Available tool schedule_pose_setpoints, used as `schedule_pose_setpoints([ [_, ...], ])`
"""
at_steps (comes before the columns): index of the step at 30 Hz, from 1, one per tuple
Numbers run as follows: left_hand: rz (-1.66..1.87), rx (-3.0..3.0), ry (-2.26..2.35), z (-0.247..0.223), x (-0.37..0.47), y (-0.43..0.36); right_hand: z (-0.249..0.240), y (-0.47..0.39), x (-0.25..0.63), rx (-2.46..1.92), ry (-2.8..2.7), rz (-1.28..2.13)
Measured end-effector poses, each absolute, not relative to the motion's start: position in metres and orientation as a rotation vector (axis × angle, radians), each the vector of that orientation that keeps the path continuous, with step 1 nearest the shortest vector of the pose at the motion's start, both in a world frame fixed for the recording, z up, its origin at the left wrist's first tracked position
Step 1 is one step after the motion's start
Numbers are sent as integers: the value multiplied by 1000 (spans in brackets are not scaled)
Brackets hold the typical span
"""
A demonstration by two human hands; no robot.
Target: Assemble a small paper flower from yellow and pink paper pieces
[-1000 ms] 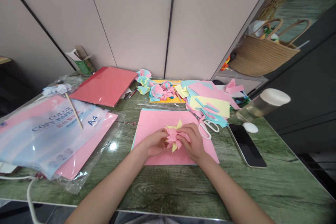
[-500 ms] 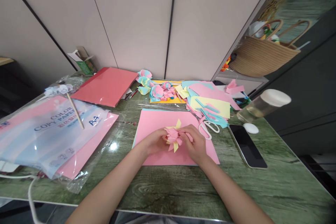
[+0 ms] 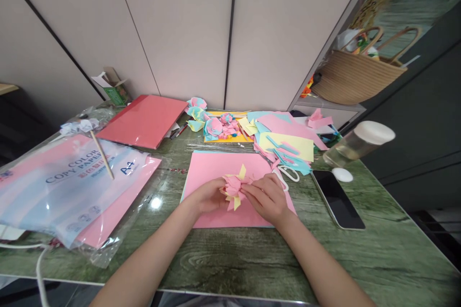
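Observation:
A pink and yellow paper flower (image 3: 233, 186) is held between my two hands, above a stack of pink paper (image 3: 216, 216). My left hand (image 3: 211, 195) is closed around the flower's left side, its fingertips partly hidden behind the petals. On the other side, my right hand (image 3: 267, 196) pinches a pink petal at the flower's right edge with thumb and fingers pressed together. White-handled scissors (image 3: 289, 173) lie just beyond my right hand, their blades mostly hidden by paper scraps.
Behind the stack are thin wires (image 3: 216, 147), finished paper flowers (image 3: 214, 127) and paper scraps (image 3: 288, 144). A phone (image 3: 338, 199) and a lidded cup (image 3: 355, 144) stand to the right. At left lie a bag of copy paper (image 3: 75, 192) and a red folder (image 3: 144, 120).
My right hand has turned so its fingers stretch over the flower's right petals, now pinching them at the edge. My left hand keeps its hold; the view has shifted slightly.

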State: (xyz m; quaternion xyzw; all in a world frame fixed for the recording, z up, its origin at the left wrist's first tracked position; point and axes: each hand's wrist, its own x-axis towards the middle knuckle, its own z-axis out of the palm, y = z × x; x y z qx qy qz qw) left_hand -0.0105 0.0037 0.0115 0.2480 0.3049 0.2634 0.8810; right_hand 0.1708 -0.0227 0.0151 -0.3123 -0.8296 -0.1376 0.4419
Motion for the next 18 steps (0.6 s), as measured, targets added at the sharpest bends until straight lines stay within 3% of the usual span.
schedule_pose_setpoints([
  [11,609,684,734,12,-16,9,25,-21,171,-787,-2256,-271],
  [14,645,753,696,14,-16,10,26,-24,169,-962,-2175,-2],
  [18,724,843,659,14,-16,11,35,-26,164,-1308,-1927,666],
])
